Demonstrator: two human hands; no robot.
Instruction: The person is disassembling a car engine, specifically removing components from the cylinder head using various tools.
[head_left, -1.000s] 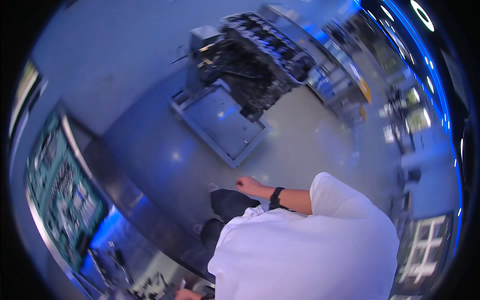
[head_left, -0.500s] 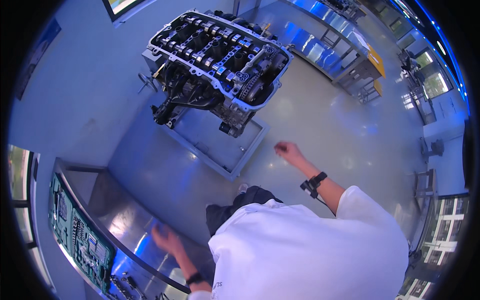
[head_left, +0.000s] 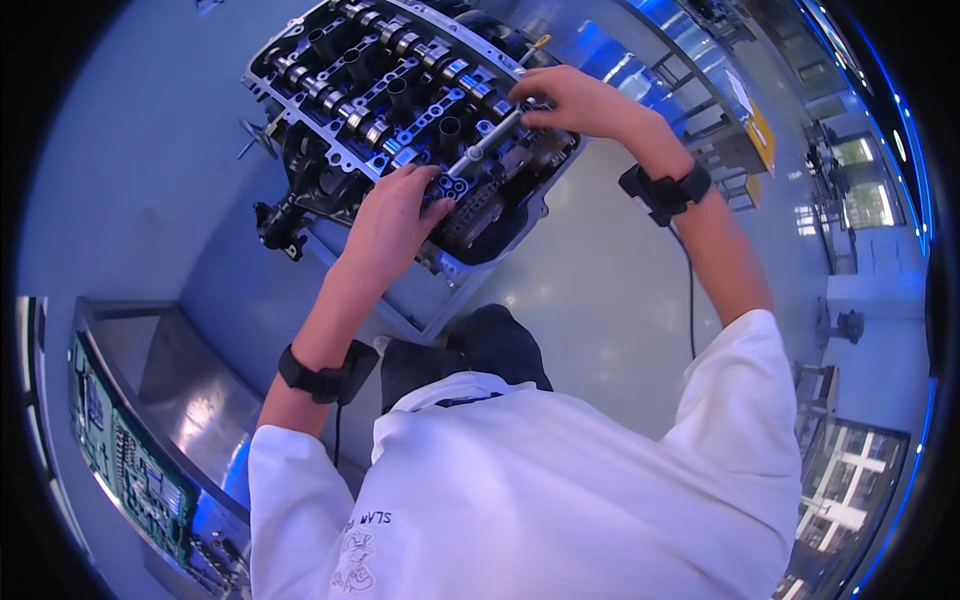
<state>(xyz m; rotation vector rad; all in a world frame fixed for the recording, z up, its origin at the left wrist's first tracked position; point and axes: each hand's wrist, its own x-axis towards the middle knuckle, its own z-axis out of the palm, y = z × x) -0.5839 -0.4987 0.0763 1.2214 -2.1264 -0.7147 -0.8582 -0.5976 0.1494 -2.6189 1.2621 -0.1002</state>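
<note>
Blue-tinted pale wall at ten o'clock, steel worktop at eight, glossy grey floor and an outer blue light strip at two, metal table at one, paned windows at four.

Left arm stretched forward, left hand palm down, right arm angled inward, right hand loosely curled.

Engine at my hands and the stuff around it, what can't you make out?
In the head view:
- Engine: far end partly cut off by the top edge.
- Left hand: hides the surface beneath it.
- Right hand: likewise.
- Green tool case: pieces inside too small.
</note>
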